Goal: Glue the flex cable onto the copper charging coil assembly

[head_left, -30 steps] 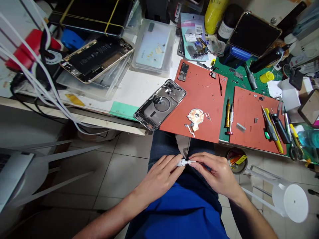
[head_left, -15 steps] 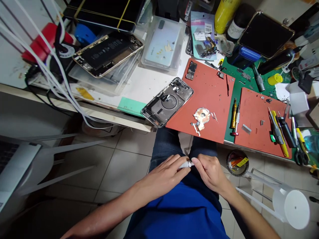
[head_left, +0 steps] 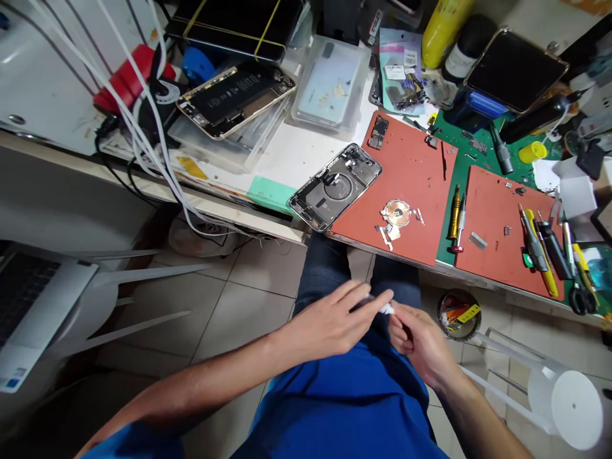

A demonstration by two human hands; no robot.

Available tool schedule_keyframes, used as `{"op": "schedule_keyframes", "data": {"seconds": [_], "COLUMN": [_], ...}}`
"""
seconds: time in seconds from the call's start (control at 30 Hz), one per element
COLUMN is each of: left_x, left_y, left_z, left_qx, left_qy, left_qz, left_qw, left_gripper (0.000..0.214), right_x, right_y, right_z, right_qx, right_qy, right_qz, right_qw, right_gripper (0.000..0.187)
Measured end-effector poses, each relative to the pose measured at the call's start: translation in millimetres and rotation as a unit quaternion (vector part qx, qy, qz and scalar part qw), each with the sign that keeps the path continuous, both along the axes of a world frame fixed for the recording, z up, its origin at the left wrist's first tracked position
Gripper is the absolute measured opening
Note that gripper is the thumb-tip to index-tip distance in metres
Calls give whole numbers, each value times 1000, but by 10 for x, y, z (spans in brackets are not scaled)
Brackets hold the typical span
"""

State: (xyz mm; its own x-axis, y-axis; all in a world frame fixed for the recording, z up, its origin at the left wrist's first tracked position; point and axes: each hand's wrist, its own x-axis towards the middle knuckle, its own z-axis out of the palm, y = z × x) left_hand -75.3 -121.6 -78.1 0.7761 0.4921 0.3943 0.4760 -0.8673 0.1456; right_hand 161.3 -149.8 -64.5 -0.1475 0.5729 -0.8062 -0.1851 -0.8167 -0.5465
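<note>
Over my lap, my left hand [head_left: 329, 322] and my right hand [head_left: 418, 341] meet on a small white object [head_left: 386, 308]. The left fingers stretch forward and pinch its dark end; the right fingers curl closed below its white tip. An opened phone housing [head_left: 335, 186] lies on the bench edge just above the hands. A copper charging coil [head_left: 398, 212] with small flex parts rests on the red mat [head_left: 411, 172].
Screwdrivers [head_left: 456, 213] lie between two red mats; more tools [head_left: 545, 245] sit at right. Another opened phone [head_left: 236, 99] rests on clear trays. White cables [head_left: 138, 121] hang at left. A laptop [head_left: 29, 306] and white stool legs are low left, a round bin [head_left: 458, 313] by my knee.
The view has shifted left and down. My left hand has moved forward over the white object, its fingers stretching out; my right hand has drawn back slightly and curled tighter.
</note>
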Motion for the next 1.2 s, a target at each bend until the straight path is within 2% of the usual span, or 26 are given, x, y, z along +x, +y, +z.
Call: {"op": "schedule_keyframes", "data": {"seconds": [0.1,0.17,0.23,0.3,0.37,0.47,0.53,0.6,0.7,0.8,0.83,0.93,1.03,1.13,1.2], "left_x": [79,205,344,447,491,478,448,414,357,293,271,208,181,225,281], "left_y": [176,343,500,594,587,391,179,-52,-363,-580,-634,-758,-828,-801,-730], "left_z": [-172,-367,-553,-670,-701,-663,-642,-646,-675,-688,-688,-708,-798,-950,-1040], "left_qx": [-42,-78,-95,-103,-106,-99,-91,-79,-64,-50,-46,-29,-1,-3,-10], "left_qy": [-45,-2,18,31,38,38,32,25,5,-24,-34,-71,-125,-161,-180], "left_qz": [109,207,244,255,260,267,268,270,271,261,258,245,206,177,167], "left_qw": [992,975,965,961,959,958,958,959,960,964,964,967,971,971,969], "left_gripper": [19,27,36,39,42,46,41,38,38,34,33,32,34,28,25], "right_x": [253,383,439,420,348,177,29,-146,-445,-759,-860,-1135,-1320,-1331,-1226], "right_y": [-123,-197,-252,-287,-297,-248,-160,-39,143,289,341,554,808,869,702], "right_z": [44,76,122,189,278,416,469,460,324,100,20,-209,-359,-358,-288], "right_qx": [118,136,130,128,135,167,211,271,355,367,362,351,356,385,416], "right_qy": [-142,-181,-180,-169,-161,-202,-263,-330,-435,-558,-583,-626,-648,-645,-635], "right_qz": [-84,-84,-42,13,71,160,215,259,317,369,371,349,328,321,314], "right_qw": [979,970,974,977,975,952,917,866,764,646,626,603,587,576,570], "right_gripper": [56,51,48,47,47,47,47,47,42,39,37,35,38,40,38]}}
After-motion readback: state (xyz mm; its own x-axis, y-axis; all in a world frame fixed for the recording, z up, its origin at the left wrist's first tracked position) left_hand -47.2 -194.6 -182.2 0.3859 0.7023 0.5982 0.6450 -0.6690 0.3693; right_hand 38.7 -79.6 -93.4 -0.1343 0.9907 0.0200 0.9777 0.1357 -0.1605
